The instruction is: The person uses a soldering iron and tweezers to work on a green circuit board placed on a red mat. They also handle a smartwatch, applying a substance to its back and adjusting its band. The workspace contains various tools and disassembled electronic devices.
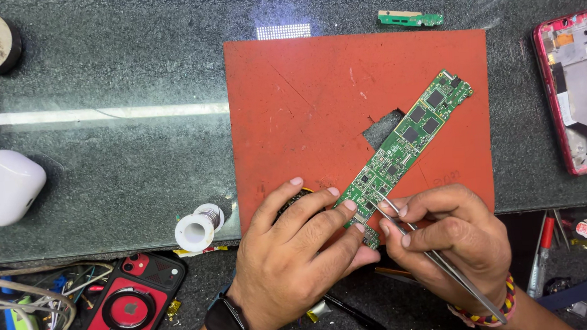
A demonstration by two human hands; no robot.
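**Two hands at the near end of a long green circuit board**

The left hand (298,252) presses down on the near end of a long green circuit board (406,142), its fingers (333,216) spread and curled over the board's lower tip, pinning it in place. A dark watch (227,322) sits on that wrist. Just to its right, the right hand (448,240) pinches a pair of metal tweezers (446,267) between thumb and fingers, the tips meeting the board right beside the left fingertips; a braided red and yellow wristband (492,315) circles that wrist.

From the hands the board runs diagonally away and to the right, lying on an orange-red mat (304,104) with a small hole cut in it just left of the board's middle. The mat rests on a dark speckled surface (114,67).

Left of the left hand stands a white spool of wire (196,229), and nearer the person a phone in a red case with a ring holder (128,304). Further left is a white rounded case (5,185). Far beyond the hands lies a small green board strip (410,18). Well to the right of the right hand sits an opened phone with a pink frame (577,90), and nearer, a red-handled tool (542,252).
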